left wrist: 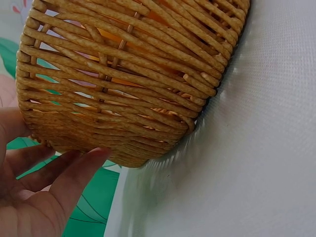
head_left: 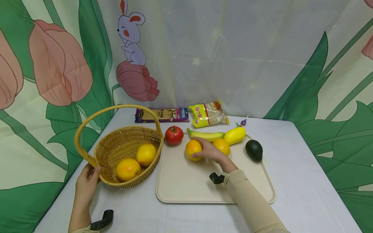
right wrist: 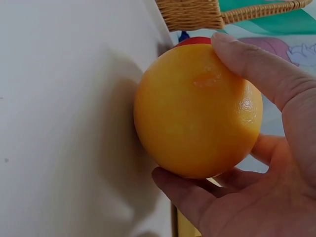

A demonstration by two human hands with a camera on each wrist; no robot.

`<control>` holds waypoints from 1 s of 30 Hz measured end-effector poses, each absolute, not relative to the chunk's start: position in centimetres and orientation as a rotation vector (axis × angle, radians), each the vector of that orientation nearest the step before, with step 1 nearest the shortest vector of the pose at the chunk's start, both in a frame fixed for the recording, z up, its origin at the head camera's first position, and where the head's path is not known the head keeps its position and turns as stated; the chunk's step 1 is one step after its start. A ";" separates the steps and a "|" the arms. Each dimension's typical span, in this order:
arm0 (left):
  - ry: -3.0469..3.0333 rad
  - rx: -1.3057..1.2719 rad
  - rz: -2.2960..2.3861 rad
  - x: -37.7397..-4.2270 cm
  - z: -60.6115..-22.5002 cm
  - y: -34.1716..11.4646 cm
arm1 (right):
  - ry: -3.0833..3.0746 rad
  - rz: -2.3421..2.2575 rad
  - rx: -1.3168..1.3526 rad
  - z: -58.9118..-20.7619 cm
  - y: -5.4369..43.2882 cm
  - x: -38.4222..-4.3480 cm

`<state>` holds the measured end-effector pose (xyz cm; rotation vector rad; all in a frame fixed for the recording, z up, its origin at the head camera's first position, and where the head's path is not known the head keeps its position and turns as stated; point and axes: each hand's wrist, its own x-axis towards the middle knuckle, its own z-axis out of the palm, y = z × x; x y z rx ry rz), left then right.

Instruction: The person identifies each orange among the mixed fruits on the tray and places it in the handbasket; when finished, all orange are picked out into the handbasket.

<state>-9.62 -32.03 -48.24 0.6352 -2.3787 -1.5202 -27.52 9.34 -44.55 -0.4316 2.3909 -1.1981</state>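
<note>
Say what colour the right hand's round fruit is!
The round fruit is yellow-orange, seen best in the right wrist view.

The basket (head_left: 115, 144) stands left of the tray (head_left: 189, 184).

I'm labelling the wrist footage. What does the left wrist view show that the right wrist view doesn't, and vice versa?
Only the left wrist view shows the left hand, its fingers against the lower wall of the wicker basket, and the white tablecloth's weave close up.

Only the right wrist view shows the right hand gripping an orange, the tomato mostly hidden behind it, and part of the basket's handle.

Both show part of the basket's woven body and the backdrop.
</note>
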 end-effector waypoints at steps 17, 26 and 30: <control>-2.379 0.697 -1.512 -9.2 -46.9 -31.0 | 2.466 -1.183 -0.440 -44.1 8.8 -27.4; -2.399 0.677 -1.521 -9.3 -47.2 -31.3 | 2.442 -1.218 -0.459 -43.2 8.6 -27.2; -2.393 0.640 -1.507 -9.8 -49.3 -32.7 | 2.442 -1.233 -0.460 -42.9 8.4 -27.2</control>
